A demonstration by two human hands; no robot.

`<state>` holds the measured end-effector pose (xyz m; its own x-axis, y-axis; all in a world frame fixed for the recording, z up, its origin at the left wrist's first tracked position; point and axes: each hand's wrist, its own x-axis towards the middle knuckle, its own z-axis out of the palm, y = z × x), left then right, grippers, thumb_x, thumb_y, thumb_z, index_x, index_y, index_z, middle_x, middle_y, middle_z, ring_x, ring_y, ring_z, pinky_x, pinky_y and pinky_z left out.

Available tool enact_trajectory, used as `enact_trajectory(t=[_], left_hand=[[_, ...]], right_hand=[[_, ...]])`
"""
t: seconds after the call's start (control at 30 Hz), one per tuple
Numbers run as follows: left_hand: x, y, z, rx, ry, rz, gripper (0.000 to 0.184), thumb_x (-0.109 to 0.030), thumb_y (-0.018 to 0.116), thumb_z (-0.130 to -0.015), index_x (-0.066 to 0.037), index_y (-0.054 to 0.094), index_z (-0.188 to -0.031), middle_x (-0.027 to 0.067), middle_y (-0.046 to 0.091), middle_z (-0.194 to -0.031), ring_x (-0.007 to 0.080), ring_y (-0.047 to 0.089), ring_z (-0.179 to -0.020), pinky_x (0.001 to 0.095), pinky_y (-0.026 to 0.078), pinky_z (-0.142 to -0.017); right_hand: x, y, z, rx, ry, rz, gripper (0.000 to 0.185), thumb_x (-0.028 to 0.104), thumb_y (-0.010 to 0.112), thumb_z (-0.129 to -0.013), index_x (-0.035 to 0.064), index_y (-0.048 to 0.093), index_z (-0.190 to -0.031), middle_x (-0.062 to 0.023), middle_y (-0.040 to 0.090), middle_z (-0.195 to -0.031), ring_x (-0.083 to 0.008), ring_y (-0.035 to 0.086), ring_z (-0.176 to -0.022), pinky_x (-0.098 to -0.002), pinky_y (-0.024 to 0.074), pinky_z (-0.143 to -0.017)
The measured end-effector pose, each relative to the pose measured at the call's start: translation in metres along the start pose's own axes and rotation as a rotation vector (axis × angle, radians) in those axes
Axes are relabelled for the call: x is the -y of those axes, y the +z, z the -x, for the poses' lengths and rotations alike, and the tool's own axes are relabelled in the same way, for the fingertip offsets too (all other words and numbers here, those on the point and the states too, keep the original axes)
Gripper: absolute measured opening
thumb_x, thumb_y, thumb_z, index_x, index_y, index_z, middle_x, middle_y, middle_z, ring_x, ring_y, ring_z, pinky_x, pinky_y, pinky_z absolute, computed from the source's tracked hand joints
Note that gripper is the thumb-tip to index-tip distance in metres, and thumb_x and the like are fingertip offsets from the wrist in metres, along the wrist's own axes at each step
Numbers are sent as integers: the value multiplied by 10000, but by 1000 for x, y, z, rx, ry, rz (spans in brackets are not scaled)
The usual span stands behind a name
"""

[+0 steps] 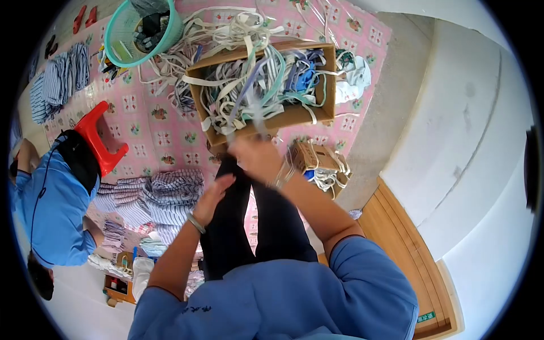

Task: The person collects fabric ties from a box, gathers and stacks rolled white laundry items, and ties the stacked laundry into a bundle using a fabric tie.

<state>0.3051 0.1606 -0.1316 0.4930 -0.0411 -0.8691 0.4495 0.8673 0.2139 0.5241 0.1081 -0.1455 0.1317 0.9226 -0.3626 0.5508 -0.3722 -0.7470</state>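
Note:
My right hand point(258, 158) is blurred and closed at the near edge of a cardboard box point(289, 120). A pale fabric strip point(258, 116) runs from its fingers up over the box, smeared by motion. My left hand point(211, 199) hangs over my dark trousers with its fingers stretched out and nothing in them. Inside the box lies a tangle of white, green, lavender and blue strips point(277, 68). More white strips point(226, 34) spill over the box's far side.
Left of the box are a green basket point(175, 28), a red stool point(90, 122) and piles of striped cloth point(170, 190). A smaller box point(306, 156) with strips stands at right. A person in a blue shirt point(59, 209) bends at far left. Pink patterned sheeting point(161, 136) covers the surface.

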Motion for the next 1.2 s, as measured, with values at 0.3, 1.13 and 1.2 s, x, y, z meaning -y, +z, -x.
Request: enact_trajectory(t=[0.3, 1.13, 1.2], left_hand=[[-153, 17, 70, 311, 460, 659, 367, -273, 398, -921, -50, 383, -1212, -45, 374, -667, 33, 306, -478, 166, 269, -407], [81, -118, 366, -568, -1253, -81, 548, -544, 303, -880, -100, 528, -651, -26, 368, -489, 100, 337, -400, 241, 286, -383], [98, -100, 319, -748, -756, -60, 466, -531, 397, -861, -101, 556, -775, -30, 347, -503, 76, 290, -393, 225, 246, -340]], right_hand=[[84, 40, 146, 822, -229, -413, 209, 272, 453, -844, 126, 602, -848, -114, 597, -731, -310, 599, -699, -420, 466, -610], [-260, 28, -89, -402, 1250, -1121, 324, 346, 602, -789, 61, 549, -933, -70, 591, -888, -198, 576, -706, -328, 445, -541], [-277, 48, -90, -512, 1202, -1055, 300, 285, 634, -763, 0, 594, -850, -78, 585, -682, -220, 555, -586, -349, 435, -493]])
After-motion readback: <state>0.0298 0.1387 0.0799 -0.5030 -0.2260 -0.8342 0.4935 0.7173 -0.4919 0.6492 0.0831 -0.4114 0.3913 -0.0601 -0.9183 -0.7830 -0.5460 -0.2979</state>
